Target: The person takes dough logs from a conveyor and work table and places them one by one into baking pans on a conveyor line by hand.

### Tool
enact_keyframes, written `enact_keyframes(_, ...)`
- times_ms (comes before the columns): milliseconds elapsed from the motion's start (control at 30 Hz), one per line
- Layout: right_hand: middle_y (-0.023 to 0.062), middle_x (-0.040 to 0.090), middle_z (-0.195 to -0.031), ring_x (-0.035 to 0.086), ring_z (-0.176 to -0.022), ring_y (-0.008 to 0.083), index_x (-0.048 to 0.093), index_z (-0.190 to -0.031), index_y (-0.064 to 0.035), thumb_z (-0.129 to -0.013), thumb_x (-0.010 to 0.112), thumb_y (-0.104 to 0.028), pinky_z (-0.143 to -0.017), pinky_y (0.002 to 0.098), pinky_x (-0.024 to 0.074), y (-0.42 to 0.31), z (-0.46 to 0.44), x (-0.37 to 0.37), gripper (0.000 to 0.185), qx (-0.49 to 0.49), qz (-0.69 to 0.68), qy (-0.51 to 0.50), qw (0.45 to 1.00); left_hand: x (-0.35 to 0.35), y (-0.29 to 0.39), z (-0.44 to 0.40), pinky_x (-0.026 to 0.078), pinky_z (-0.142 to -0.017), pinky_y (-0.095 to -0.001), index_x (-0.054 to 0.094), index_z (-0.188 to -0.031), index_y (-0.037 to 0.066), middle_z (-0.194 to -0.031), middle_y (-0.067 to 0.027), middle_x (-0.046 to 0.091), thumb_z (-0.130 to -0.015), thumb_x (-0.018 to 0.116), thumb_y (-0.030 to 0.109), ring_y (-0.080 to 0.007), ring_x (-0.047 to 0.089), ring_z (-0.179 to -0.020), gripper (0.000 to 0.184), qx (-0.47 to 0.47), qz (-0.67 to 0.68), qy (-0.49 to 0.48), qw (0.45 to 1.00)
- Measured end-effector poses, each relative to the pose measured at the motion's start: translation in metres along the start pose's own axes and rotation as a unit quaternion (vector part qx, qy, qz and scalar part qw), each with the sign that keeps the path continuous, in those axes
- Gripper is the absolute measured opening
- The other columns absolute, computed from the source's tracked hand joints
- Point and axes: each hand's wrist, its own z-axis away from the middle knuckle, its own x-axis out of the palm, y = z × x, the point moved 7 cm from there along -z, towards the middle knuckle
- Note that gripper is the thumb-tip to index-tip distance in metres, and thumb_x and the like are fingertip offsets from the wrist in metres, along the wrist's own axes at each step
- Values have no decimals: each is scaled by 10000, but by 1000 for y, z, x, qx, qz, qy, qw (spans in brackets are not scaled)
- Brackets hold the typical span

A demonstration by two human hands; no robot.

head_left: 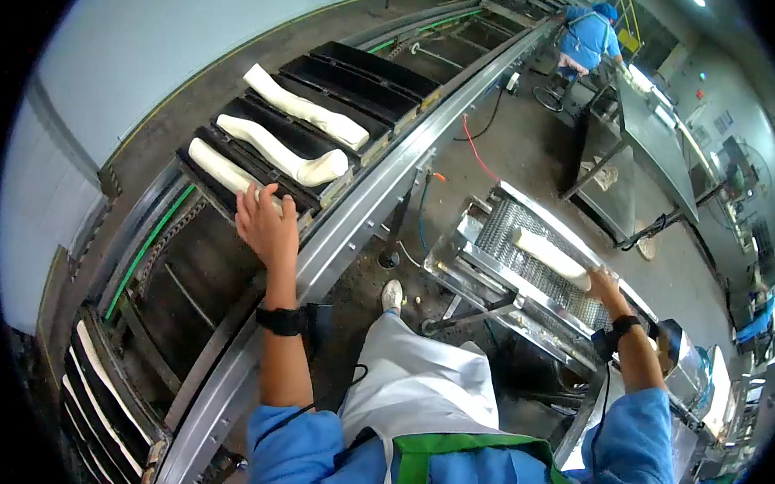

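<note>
My left hand (268,224) rests on the near end of a pale dough strip (217,166) lying in a black tray, its fingers spread over the dough. Beside it, a bent dough strip (269,147) and another long one (306,108) lie in neighbouring black trays. On the right, my right hand (602,288) is at the near end of a dough piece (550,255) on a metal mesh belt (501,233); its fingertips are partly hidden, and its grip is hard to make out.
Black trays (374,72) ride on a steel-railed conveyor (343,231) running from lower left to upper right. More filled trays (99,415) are at far left. A person in blue (589,39) stands by a metal table (655,153). A red cable hangs near the mesh belt.
</note>
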Motion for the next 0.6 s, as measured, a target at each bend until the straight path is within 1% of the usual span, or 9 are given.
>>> enact_keyframes(67,159,564,-904,531,-867,304,515,-970,-76,-513,717,-222,-744,400,431,13,6,-6,521,25,8,88,996,-5,-5,2,187,-946,-417,515,-952,134,-1173,-72,422,-737,527,237,-260,274,-1172,239,1,-14,9,1000)
enact_keyframes(167,141,584,-801,565,-714,288,540,-866,-40,-562,671,-202,-634,384,463,-7,-22,-28,368,-103,-86,32,990,-15,-10,7,190,-945,-409,520,-942,133,-1175,-64,424,-728,535,234,-257,285,-1167,238,-15,-22,19,999)
enact_keyframes(233,63,573,-678,528,-652,120,595,-731,-18,-678,513,-183,-520,265,423,-10,-12,-98,191,-55,-429,104,896,-18,-18,11,197,-943,-408,528,-933,135,-1176,-62,424,-720,542,228,-254,293,-1164,232,-13,-25,38,999)
enact_keyframes(300,58,569,-750,516,-654,107,558,-867,15,-681,506,-162,-514,229,428,-25,-26,-142,262,-62,-560,16,826,-23,-24,13,199,-935,-443,526,-956,161,-1199,-54,409,-741,535,250,-258,267,-1184,232,-20,-13,29,999)
enact_keyframes(333,63,562,-781,516,-655,112,529,-915,22,-689,510,-164,-523,225,431,-59,-25,-194,293,-168,-570,85,800,-22,-22,11,194,-937,-447,531,-946,149,-1202,-61,408,-744,532,247,-256,263,-1188,224,-15,-13,34,999)
enact_keyframes(400,68,541,-830,520,-651,117,486,-969,26,-720,510,-173,-522,225,437,-126,-10,-274,320,-200,-691,46,693,-28,-19,13,207,-933,-432,533,-938,138,-1181,-65,422,-728,541,229,-262,279,-1175,229,-13,-17,39,999)
enact_keyframes(500,65,533,-729,517,-576,119,497,-904,8,-754,497,-197,-498,232,430,-189,-46,-348,254,-262,-721,82,636,-27,-19,16,222,-925,-421,535,-933,127,-1159,-71,436,-709,551,209,-272,297,-1160,239,0,-25,59,998)
enact_keyframes(567,76,539,-751,524,-595,136,495,-899,18,-749,516,-219,-516,248,437,-222,-64,-397,281,-291,-690,145,646,-29,-19,14,225,-921,-426,535,-936,126,-1158,-74,436,-706,551,208,-277,298,-1159,244,13,-31,69,997)
enact_keyframes(600,79,536,-762,520,-605,135,490,-913,13,-748,534,-252,-534,258,437,-241,-76,-418,315,-357,-702,167,593,-30,-18,15,223,-920,-428,536,-938,126,-1158,-77,433,-702,550,204,-278,300,-1158,248,19,-30,67,997)
